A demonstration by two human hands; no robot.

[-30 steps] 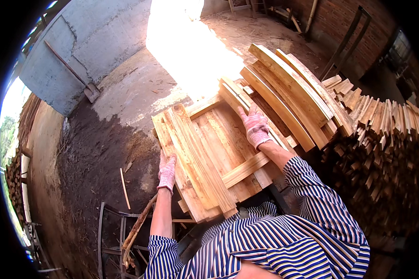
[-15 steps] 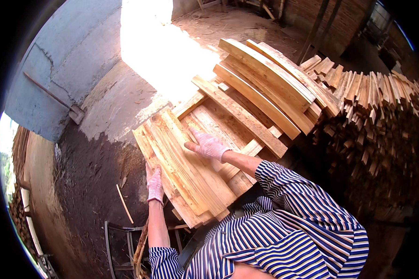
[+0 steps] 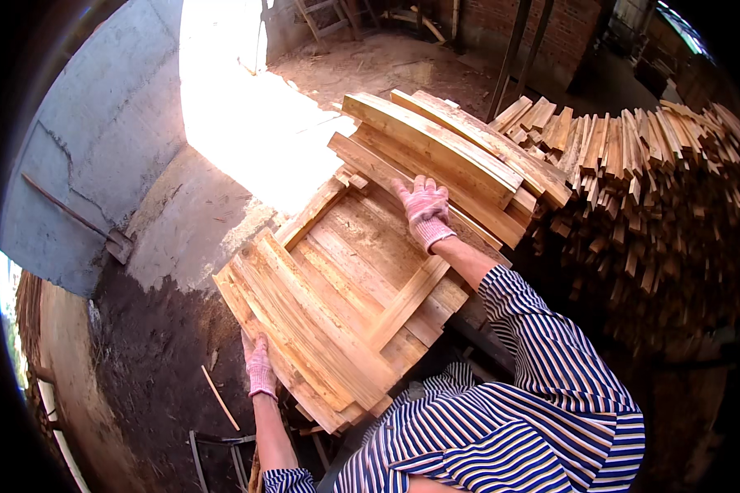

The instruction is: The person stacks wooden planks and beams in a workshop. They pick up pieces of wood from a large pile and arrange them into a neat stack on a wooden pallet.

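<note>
My left hand, in a pale pink knit glove, grips the outer left edge of a stack of light wooden boards, with its thumb up along the side. A matching glove covers my right hand, which reaches across to the right. Its fingers curl over a wooden plank lying against the pile of thicker boards, and the hand hides part of that plank. Between my hands, flat boards lie side by side, with a cross strip over them near me.
Thick curved boards are piled at the right. Beyond them rises a large stack of narrow wood pieces. A shovel leans on the grey wall at the left. A thin stick lies on dark ground; a metal frame stands near my left forearm.
My right hand has moved right, from beside the left stack to the plank by the thicker boards. The loose plank has shifted right, exposing the flat boards. My left hand stays at the edge.
</note>
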